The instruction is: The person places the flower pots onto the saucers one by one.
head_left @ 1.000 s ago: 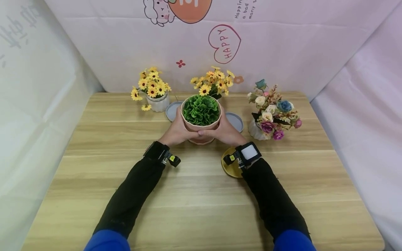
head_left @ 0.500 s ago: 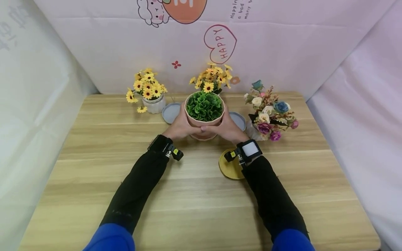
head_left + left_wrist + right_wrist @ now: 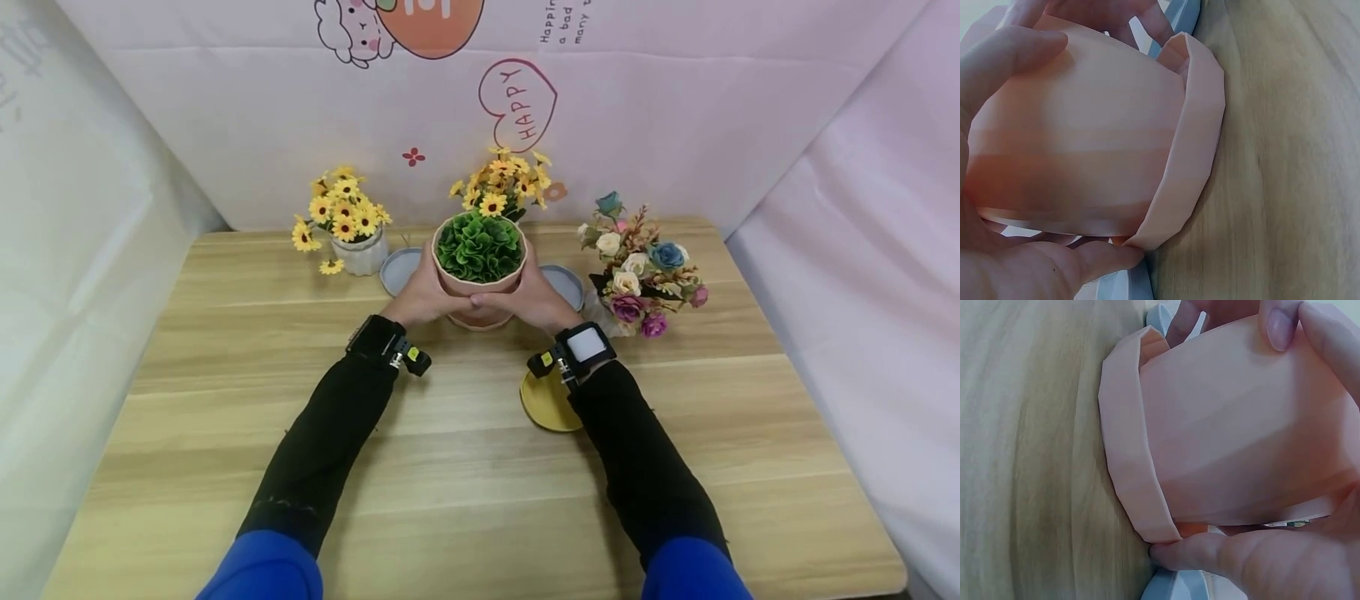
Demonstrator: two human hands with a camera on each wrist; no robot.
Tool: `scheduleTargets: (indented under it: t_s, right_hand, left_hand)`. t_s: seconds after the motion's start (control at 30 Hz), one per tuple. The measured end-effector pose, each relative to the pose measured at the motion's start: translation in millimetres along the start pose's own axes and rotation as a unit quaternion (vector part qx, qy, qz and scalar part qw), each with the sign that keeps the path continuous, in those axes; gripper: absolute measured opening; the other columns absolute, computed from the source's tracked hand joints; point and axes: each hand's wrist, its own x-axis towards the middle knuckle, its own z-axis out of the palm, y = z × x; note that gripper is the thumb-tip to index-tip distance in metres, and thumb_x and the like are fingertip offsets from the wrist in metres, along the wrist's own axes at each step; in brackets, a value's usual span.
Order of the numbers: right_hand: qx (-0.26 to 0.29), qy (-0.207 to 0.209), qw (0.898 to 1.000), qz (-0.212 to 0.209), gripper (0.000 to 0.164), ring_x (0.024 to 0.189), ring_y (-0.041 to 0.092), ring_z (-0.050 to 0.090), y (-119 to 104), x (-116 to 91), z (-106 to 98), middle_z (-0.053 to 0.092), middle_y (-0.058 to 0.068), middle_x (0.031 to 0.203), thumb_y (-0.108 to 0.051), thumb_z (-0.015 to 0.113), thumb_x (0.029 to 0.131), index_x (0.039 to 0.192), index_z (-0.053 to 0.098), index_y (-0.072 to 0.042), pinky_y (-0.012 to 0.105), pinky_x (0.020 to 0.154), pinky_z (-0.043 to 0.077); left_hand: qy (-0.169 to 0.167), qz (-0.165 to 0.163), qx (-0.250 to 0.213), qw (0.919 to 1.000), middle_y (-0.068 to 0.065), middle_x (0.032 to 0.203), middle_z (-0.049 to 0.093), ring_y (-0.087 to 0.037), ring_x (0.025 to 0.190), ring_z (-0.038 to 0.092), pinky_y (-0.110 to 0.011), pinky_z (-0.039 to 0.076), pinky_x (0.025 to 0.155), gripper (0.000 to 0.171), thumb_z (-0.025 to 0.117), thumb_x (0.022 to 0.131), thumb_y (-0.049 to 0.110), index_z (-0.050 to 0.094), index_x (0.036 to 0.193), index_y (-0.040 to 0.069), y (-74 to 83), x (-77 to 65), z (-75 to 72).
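Both hands hold a pink flowerpot (image 3: 1079, 137) with a leafy green plant (image 3: 480, 247) in it. My left hand (image 3: 422, 293) grips its left side and my right hand (image 3: 537, 292) its right side, thumbs meeting across the front in the head view. Under the pot is a pink faceted saucer (image 3: 1127, 437), close against the wood. In the wrist views one thumb tip lies at the saucer's rim on each side. The other fingers wrap behind the pot, partly hidden.
Blue-grey saucers lie beside the left hand (image 3: 397, 271) and right hand (image 3: 564, 285). A yellow saucer (image 3: 549, 403) lies below the right wrist. Yellow daisies (image 3: 345, 212) in a white pot, more daisies (image 3: 504, 179) behind, and mixed roses (image 3: 637, 275) stand around on the wooden table (image 3: 465, 492).
Both hands have moved the pink pot slightly back and to the right. The right blue-grey saucer has shifted closer to the roses. The head view has swung slightly.
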Motion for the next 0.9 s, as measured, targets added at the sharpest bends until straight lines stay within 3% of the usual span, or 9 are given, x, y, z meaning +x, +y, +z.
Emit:
scheduleTargets:
  t_s: [0.53, 0.9]
  right_hand:
    - [0.015, -0.006, 0.999, -0.043, 0.124, 0.160, 0.024, 0.027, -1.9, 20.9, 16.3, 0.021, 0.005, 0.174, -0.012, 0.090, 0.083, 0.169, 0.002, -0.027, 0.044, 0.134, 0.025]
    - [0.001, -0.006, 0.999, -0.031, 0.126, 0.161, 0.026, 0.025, -8.2, 32.9, 28.6, 0.016, 0.007, 0.175, -0.015, 0.091, 0.083, 0.170, 0.000, -0.024, 0.042, 0.134, 0.026]
  left_hand:
    - [0.012, 0.003, -0.036, 0.9993, -0.007, 0.175, 0.015, -0.025, 0.162, 0.022, -0.044, 0.026, 0.134, 0.124, 0.088, 0.083, 0.007, 0.000, 0.168, 0.024, -1.9, -6.4, -19.0]
    - [0.006, -0.005, -0.062, 0.9980, -0.013, 0.176, 0.010, -0.030, 0.164, 0.016, -0.046, 0.021, 0.136, 0.121, 0.083, 0.084, -0.002, -0.002, 0.168, 0.015, 13.2, -16.0, -36.4]
